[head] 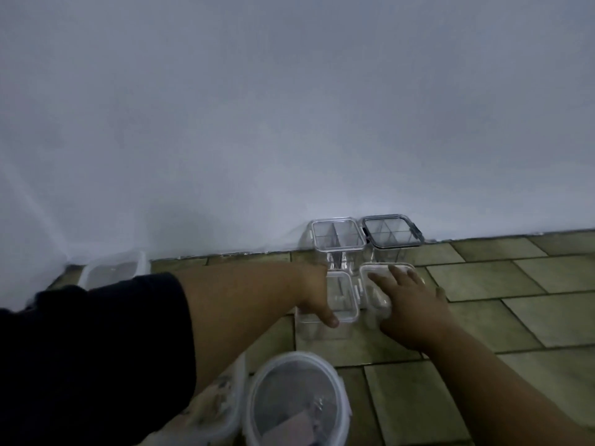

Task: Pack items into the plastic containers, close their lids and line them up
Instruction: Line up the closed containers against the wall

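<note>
Gripping the front-left square container (343, 297) with my left hand (314, 292), thumb curled over its near rim, I had my right hand (409, 304) flat, fingers spread and relaxed, on the front-right square container (375, 306). Just past my fingertips stood the clear-lidded container (337, 233) and the dark-rimmed container (392, 232), making four square ones. One round lidded container (297, 400) sat below my wrists, and one rectangular container (112, 272) lay left of my left hand.

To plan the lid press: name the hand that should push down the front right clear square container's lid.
Right, probably. The right hand lies flat on that lid; the left hand grips the neighbouring clear square container.
</note>
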